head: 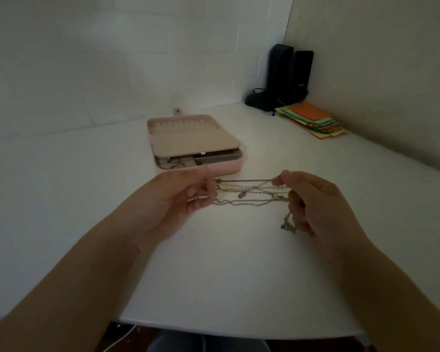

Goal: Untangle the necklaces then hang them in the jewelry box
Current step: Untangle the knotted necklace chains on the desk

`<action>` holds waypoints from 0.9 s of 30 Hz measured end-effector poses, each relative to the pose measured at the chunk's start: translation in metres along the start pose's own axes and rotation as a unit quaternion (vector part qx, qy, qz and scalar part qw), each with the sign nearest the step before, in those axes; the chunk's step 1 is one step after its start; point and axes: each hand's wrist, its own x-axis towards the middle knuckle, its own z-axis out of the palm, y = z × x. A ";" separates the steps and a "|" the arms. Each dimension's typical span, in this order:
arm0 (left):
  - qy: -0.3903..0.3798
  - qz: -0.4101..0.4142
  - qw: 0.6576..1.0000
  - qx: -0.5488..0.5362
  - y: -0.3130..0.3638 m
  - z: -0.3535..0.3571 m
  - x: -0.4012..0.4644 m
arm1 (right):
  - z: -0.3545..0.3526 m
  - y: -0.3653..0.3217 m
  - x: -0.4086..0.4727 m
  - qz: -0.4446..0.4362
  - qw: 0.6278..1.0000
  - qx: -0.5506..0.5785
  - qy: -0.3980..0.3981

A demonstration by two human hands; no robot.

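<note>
metal chains, thin and pale, make up the necklaces (249,191): several strands stretched taut between the two hands above the white table (214,262), crossing one another near the middle. a small pendant sits at the crossing; a loose end with a charm (288,226) hangs below the right hand.

left hand (178,199): thumb and fingers closed in a pinch on the left ends of the strands. right hand (315,201): thumb and forefinger pinched on the upper strands, lower fingers curled round the rest. both closed on the chains, neither touching the table.

jewelry box (196,146), pink, lies at 12 o'clock from the hands, near but apart, lid open with a row of hooks along its far edge. hooks look bare; nothing hung yet. stack of coloured papers (313,120) at 2 o'clock, dark speakers (285,77) behind it.

handling judgement: chains are light, limp, slippery and kink easily; hard pulling would likely tighten the knot or snap a link. better hold is close to the crossing, strands slackened, one strand teased out at a time, then carried by its clasp end. stage: untangling, early.
</note>
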 end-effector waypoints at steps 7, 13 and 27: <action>-0.020 -0.014 0.999 -0.049 0.006 0.003 -0.003 | 0.002 -0.001 -0.001 -0.007 0.999 -0.033 -0.024; -0.032 -0.033 0.999 -0.007 0.010 0.015 -0.004 | 0.006 -0.003 -0.005 -0.033 0.996 -0.029 -0.079; 0.046 -0.049 0.982 0.176 -0.002 0.005 0.002 | 0.007 0.000 -0.002 -0.054 0.998 -0.013 -0.023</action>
